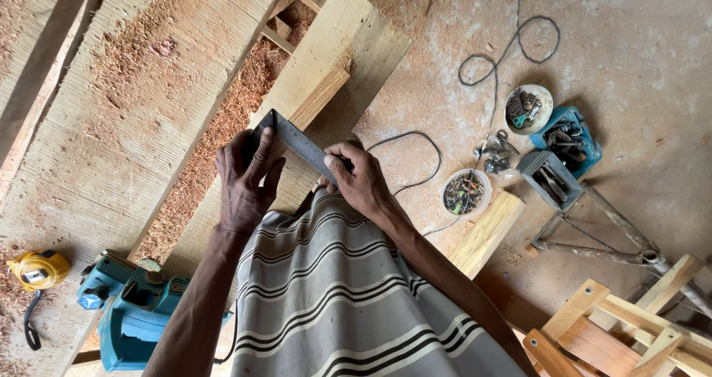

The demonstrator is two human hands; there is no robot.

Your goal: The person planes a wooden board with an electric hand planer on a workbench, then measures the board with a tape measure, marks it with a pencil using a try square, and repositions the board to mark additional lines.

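Observation:
My left hand (246, 176) lies flat on a metal try square (295, 138), pressing it against a pale wooden plank (337, 47) that runs up and to the right. My right hand (357, 176) is pinched closed at the square's blade near the plank's edge; whether it holds a pencil cannot be told. A small block of wood (319, 96) rests on the plank just beyond the square. My striped grey cloth hides the near end of the plank.
A wide sawdust-covered board (126, 102) lies to the left. A teal electric planer (137, 314) and a yellow tape measure (38, 269) sit at lower left. Bowls of screws (465, 193), tool boxes (567, 136), a cable (512, 47) and wooden frames (630, 325) crowd the floor to the right.

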